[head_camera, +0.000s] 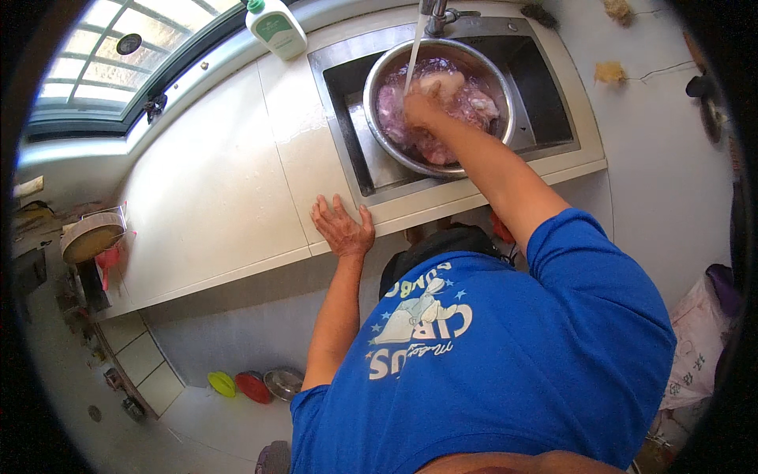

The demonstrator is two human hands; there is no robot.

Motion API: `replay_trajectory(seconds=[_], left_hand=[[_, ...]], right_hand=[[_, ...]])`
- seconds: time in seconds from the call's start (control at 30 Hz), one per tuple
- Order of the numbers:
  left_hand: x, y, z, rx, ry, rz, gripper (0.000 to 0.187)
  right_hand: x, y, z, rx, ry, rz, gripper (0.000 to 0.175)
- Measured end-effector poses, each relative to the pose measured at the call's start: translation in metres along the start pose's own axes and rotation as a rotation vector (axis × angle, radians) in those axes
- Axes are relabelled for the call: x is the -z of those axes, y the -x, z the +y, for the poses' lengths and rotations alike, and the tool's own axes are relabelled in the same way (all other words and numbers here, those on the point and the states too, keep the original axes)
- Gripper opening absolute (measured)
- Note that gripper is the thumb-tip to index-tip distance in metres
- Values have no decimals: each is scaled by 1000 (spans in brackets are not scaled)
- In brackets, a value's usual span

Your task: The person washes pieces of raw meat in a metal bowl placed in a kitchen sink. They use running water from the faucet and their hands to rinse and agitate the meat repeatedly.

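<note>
A round metal basin (508, 121) rests over the steel sink (379, 192), holding pinkish water and pieces of raw meat (437, 151). My right hand (421, 109) reaches down into the basin among the meat; its fingers are blurred and partly hidden, so whether it grips a piece does not show. Water runs from the faucet (437, 22) in a stream beside that hand. My left hand (343, 228) lies on the edge of the pale countertop (219, 178), left of the sink, fingers spread and holding nothing.
A white bottle with a green label (278, 29) stands behind the counter near the window. At the far left is a round container (92, 238) by a pink plastic item (108, 260). Green, red and metal basins (284, 383) sit on the floor. A dark scrubber-like thing (539, 16) lies right of the faucet.
</note>
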State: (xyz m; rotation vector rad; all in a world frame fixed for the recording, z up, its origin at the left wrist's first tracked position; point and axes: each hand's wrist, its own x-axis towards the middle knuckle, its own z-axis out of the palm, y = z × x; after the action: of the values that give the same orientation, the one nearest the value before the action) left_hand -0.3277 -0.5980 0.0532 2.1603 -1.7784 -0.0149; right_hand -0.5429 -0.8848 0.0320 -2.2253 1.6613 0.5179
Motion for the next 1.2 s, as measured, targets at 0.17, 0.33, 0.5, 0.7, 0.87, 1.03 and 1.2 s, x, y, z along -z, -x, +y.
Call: replay_trajectory(seconds=[0.17,0.33,0.5,0.7,0.87,1.03,1.2], left_hand=[[1,5,-4,25,3,17,63],[-2,1,0,5,23,31,63],[-2,-1,-1,-13,23,28,63],[-6,3,-6,12,27,28,65],[3,-2,0,12,91,79,59],[16,-62,53,-198,494,121,46],[-33,-137,116,-370,542,-157,61]], right_hand=[[-6,31,0,403,260,31,76],[-21,32,27,437,18,50,72],[-25,53,-16,393,-65,373,61],[-38,59,8,782,89,135,49],[-25,92,36,749,-48,-72,15],[-37,113,67,380,-84,-22,18],[-38,133,78,219,-100,71,21]])
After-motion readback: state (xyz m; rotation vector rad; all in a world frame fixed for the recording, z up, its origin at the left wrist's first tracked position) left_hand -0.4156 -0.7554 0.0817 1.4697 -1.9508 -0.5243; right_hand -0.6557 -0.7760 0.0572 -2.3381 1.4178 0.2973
